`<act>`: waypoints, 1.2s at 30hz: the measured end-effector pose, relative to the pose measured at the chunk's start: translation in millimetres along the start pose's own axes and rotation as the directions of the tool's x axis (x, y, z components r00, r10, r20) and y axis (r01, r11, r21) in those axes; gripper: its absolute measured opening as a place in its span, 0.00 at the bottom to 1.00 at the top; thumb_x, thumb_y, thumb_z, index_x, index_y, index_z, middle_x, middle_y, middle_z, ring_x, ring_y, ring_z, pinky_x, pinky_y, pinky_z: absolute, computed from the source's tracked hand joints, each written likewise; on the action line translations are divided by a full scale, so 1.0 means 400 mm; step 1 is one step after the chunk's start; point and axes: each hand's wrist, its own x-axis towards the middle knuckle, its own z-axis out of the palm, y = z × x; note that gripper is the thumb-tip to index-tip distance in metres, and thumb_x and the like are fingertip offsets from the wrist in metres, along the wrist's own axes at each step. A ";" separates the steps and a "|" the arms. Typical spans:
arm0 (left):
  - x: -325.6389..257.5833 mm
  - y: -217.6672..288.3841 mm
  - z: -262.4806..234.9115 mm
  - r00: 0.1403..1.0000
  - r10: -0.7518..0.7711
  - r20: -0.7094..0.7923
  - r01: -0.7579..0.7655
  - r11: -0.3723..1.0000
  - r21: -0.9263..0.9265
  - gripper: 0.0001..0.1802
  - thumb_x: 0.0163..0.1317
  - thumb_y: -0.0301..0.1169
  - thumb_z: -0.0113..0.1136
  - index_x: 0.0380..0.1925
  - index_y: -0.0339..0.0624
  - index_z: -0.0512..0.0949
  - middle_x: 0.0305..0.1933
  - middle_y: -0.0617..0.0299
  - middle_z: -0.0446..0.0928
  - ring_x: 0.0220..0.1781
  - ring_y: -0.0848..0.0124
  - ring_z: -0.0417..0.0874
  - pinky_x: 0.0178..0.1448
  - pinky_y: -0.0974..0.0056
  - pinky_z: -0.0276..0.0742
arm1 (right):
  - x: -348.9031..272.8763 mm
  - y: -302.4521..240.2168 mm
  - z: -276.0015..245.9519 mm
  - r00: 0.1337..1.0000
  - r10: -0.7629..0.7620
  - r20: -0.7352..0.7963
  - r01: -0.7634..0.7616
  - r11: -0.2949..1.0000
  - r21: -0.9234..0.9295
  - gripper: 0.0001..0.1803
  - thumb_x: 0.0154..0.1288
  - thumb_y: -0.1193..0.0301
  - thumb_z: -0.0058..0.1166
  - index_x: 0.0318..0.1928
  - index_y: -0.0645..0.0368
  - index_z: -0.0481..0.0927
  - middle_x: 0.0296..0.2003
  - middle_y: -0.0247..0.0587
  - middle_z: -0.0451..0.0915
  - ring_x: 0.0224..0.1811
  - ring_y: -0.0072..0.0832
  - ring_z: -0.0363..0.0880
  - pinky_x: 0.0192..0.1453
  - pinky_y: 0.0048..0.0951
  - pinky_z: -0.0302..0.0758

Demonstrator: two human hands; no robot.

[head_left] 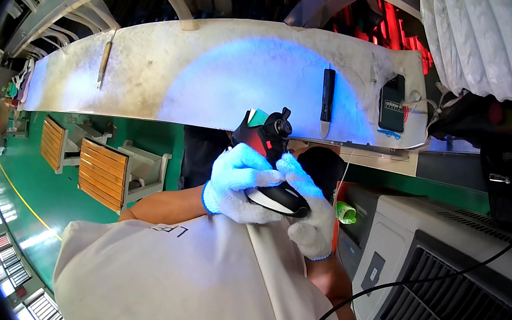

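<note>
Both my hands wear white knit gloves, tinted blue by the light. Between them is a black shoe [293,199] with a white sole edge, its toe toward my body. Red and green parts and a round dial show at its far end, near the bench edge. My left hand [231,179] is closed around the shoe's left side, fingers folded over its middle. On the other side, my right hand [311,208] grips the shoe near the toe, with fingers along the upper. The gloves hide the shoe's middle.
On the long, stained bench [145,76] lie a dark-handled knife [327,95], a wooden-handled tool [104,64] and a dark phone-like slab [392,105]. Slatted wooden seats [103,171] stand on the green floor at left. A grey vented machine [446,273] and black cable are at right.
</note>
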 end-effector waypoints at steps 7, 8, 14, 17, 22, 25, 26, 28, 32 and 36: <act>-0.005 -0.008 0.011 0.990 0.140 -0.032 -0.137 0.988 0.067 0.33 0.42 0.37 0.94 0.51 0.44 0.90 0.35 0.58 0.87 0.30 0.65 0.88 0.35 0.63 0.81 | 0.008 0.015 0.020 0.984 -0.158 -0.085 0.149 0.984 -0.097 0.24 0.74 0.75 0.61 0.67 0.71 0.83 0.71 0.63 0.82 0.81 0.56 0.75 0.89 0.58 0.62; -0.006 0.003 0.005 0.996 0.091 -0.010 -0.089 0.988 0.127 0.32 0.41 0.37 0.94 0.50 0.45 0.91 0.37 0.59 0.87 0.32 0.66 0.88 0.37 0.64 0.80 | 0.014 0.030 0.027 0.966 -0.242 -0.093 0.232 0.967 -0.107 0.22 0.73 0.79 0.59 0.65 0.71 0.85 0.70 0.62 0.84 0.80 0.57 0.77 0.88 0.60 0.63; -0.015 0.012 -0.003 0.992 0.127 -0.009 -0.120 0.955 0.273 0.29 0.38 0.34 0.92 0.46 0.51 0.93 0.44 0.64 0.88 0.38 0.67 0.87 0.39 0.62 0.77 | 0.013 0.002 0.035 0.986 -0.024 -0.163 0.035 0.998 0.061 0.20 0.76 0.79 0.59 0.65 0.69 0.87 0.70 0.60 0.84 0.79 0.52 0.78 0.89 0.55 0.63; 0.000 0.026 -0.007 0.983 0.179 -0.030 -0.162 0.938 0.308 0.29 0.35 0.35 0.93 0.41 0.48 0.90 0.37 0.66 0.88 0.32 0.70 0.83 0.40 0.62 0.73 | -0.007 -0.007 0.036 0.975 0.171 -0.143 -0.135 0.964 0.230 0.27 0.79 0.67 0.66 0.71 0.67 0.83 0.75 0.60 0.80 0.81 0.50 0.75 0.90 0.52 0.62; -0.058 0.018 0.023 0.981 0.077 -0.177 -0.042 0.980 0.195 0.28 0.38 0.36 0.93 0.44 0.53 0.92 0.42 0.63 0.87 0.35 0.66 0.86 0.39 0.61 0.77 | 0.021 -0.049 0.049 0.998 0.029 -0.051 -0.035 0.992 -0.125 0.26 0.83 0.69 0.60 0.75 0.68 0.80 0.74 0.57 0.82 0.81 0.46 0.76 0.88 0.48 0.63; -0.070 0.022 0.015 0.978 -0.012 -0.210 0.025 0.998 0.062 0.32 0.39 0.37 0.95 0.48 0.51 0.91 0.43 0.62 0.87 0.37 0.64 0.88 0.40 0.61 0.80 | 0.027 -0.046 0.078 0.994 -0.004 -0.106 -0.025 0.963 -0.270 0.31 0.84 0.62 0.60 0.77 0.70 0.77 0.68 0.58 0.87 0.76 0.47 0.82 0.86 0.48 0.67; -0.052 0.019 -0.005 0.982 -0.003 -0.188 0.009 1.000 0.030 0.33 0.38 0.38 0.96 0.48 0.49 0.90 0.42 0.61 0.87 0.37 0.63 0.88 0.40 0.61 0.81 | 0.035 -0.041 0.092 0.989 0.006 -0.149 -0.044 0.967 -0.252 0.35 0.86 0.56 0.60 0.78 0.72 0.75 0.66 0.58 0.88 0.74 0.47 0.84 0.85 0.48 0.69; -0.063 0.025 -0.037 0.979 -0.030 -0.202 0.054 0.992 0.112 0.39 0.39 0.37 0.96 0.55 0.47 0.89 0.44 0.59 0.87 0.41 0.64 0.86 0.46 0.61 0.83 | 0.057 -0.052 0.099 0.988 0.065 -0.141 -0.067 0.998 -0.010 0.40 0.88 0.50 0.57 0.79 0.75 0.72 0.66 0.59 0.88 0.73 0.48 0.84 0.85 0.47 0.69; -0.078 0.054 -0.156 0.987 -0.056 -0.151 0.077 0.987 0.138 0.37 0.44 0.37 0.91 0.58 0.43 0.88 0.50 0.54 0.85 0.47 0.62 0.86 0.49 0.60 0.83 | 0.100 -0.018 0.157 0.999 0.041 0.000 -0.040 0.988 0.149 0.56 0.86 0.30 0.35 0.83 0.75 0.62 0.68 0.63 0.85 0.78 0.50 0.79 0.87 0.53 0.70; -0.108 0.064 -0.221 0.983 -0.117 -0.144 0.145 0.968 0.204 0.35 0.48 0.37 0.87 0.58 0.40 0.88 0.52 0.51 0.83 0.50 0.62 0.85 0.49 0.60 0.83 | 0.142 0.001 0.191 0.995 0.097 0.013 -0.098 0.994 0.050 0.58 0.84 0.30 0.39 0.84 0.76 0.60 0.72 0.64 0.81 0.78 0.53 0.79 0.87 0.53 0.71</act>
